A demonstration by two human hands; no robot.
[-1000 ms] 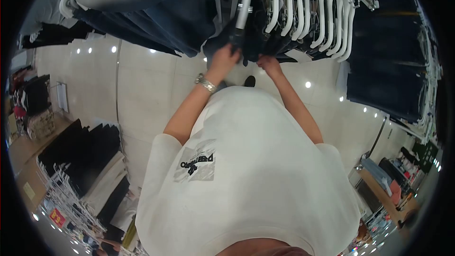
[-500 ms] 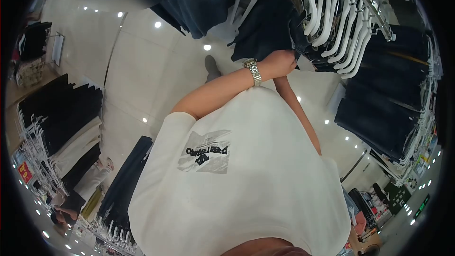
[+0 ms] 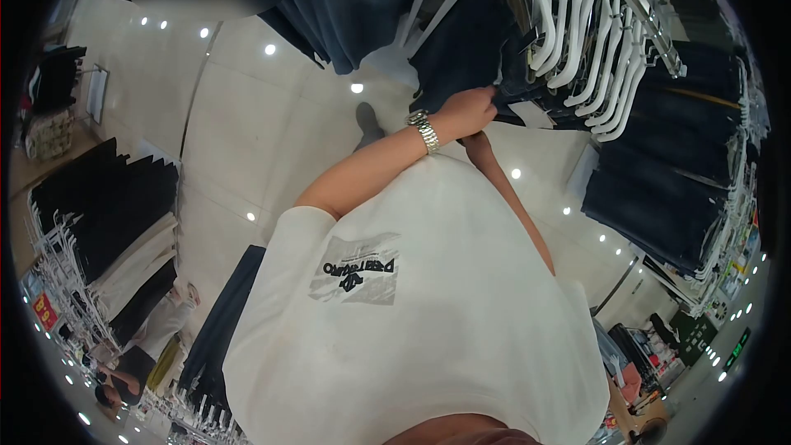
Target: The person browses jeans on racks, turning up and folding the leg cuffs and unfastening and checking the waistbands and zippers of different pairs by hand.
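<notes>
My left hand, with a metal watch at the wrist, is closed on the edge of a pair of dark jeans hanging from the rack. Its fingertips are hidden in the cloth. Just below it, close against the dark fabric, is my right hand. The left hand and the cloth cover most of its fingers, so I cannot see how they are set. A pale tag or label shows on dark garments right of my hands. White hangers crowd the metal rail above them.
Dark blue trousers hang at the top beside white rack bars. More dark jeans hang at the right. Racks of black trousers line the left, with another person beyond. Pale tiled floor lies between.
My left hand has shifted a little left with the edge of the jeans. More of my right hand shows below it. A pale tag has come into view on the hanging garments.
</notes>
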